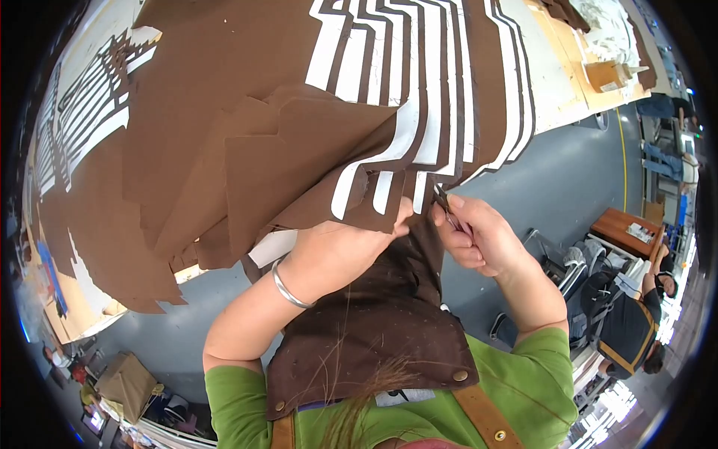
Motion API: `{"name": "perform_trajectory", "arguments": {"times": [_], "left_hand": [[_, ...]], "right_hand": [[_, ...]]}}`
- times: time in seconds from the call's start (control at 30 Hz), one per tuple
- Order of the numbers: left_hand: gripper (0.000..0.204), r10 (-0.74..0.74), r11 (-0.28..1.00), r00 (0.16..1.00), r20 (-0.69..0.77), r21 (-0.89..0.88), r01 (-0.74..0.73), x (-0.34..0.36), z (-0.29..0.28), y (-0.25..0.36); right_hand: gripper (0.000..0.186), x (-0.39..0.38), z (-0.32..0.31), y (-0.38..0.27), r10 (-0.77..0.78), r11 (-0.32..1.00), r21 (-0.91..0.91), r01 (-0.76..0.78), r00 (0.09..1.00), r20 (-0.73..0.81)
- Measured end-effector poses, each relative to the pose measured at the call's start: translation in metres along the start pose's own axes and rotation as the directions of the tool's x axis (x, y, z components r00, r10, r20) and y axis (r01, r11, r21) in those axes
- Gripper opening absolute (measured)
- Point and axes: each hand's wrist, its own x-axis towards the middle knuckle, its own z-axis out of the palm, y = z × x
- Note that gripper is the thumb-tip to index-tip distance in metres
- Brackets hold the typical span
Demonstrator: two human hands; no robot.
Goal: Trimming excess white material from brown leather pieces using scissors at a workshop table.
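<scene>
A brown cloth (202,142) spreads over the table and hangs past its near edge, with bent white strips (430,90) running across it. At the near edge my left hand (357,245) is closed on the cloth, its fingertips partly hidden behind the fold. Just right of it, my right hand (482,230) is closed round a small pair of scissors (441,196). The dark blades point up and away, close to the cloth's edge beside the white strips. Whether the blades touch the cloth cannot be made out.
The pale wooden table (565,93) shows at the right, with a small yellowish bottle (609,75) and white cloth (609,30) on it. More white-striped pieces (93,112) lie at the far left. A person (632,333) sits at the right near a brown box (628,230).
</scene>
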Motion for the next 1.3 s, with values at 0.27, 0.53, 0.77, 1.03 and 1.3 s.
{"name": "perform_trajectory", "arguments": {"times": [0.27,0.53,0.77,1.03,1.3], "left_hand": [[0.018,0.114,0.993,0.964,-0.239,-0.005,-0.118,-0.006,0.018,-0.009],[0.016,0.063,0.978,0.974,-0.219,-0.181,-0.104,-0.007,0.017,-0.011],[0.015,0.088,0.982,0.974,-0.209,-0.147,-0.121,-0.009,0.02,-0.012],[0.013,0.088,0.993,0.985,-0.149,-0.07,-0.099,-0.013,0.019,-0.012],[0.014,0.099,0.995,0.99,-0.102,-0.009,-0.1,-0.013,0.018,-0.012]], "right_hand": [[0.032,0.004,-0.002,-0.008,0.009,0.999,-0.047,-0.009,1.0,0.007],[0.03,0.005,0.001,-0.01,0.02,0.999,-0.046,-0.019,1.0,0.022],[0.03,0.006,0.0,-0.008,0.015,1.0,0.018,-0.016,1.0,0.024],[0.029,0.009,-0.002,-0.009,0.031,0.999,0.015,-0.032,0.999,0.039],[0.028,0.009,-0.003,-0.008,0.019,1.0,-0.001,-0.019,0.999,0.036]]}}
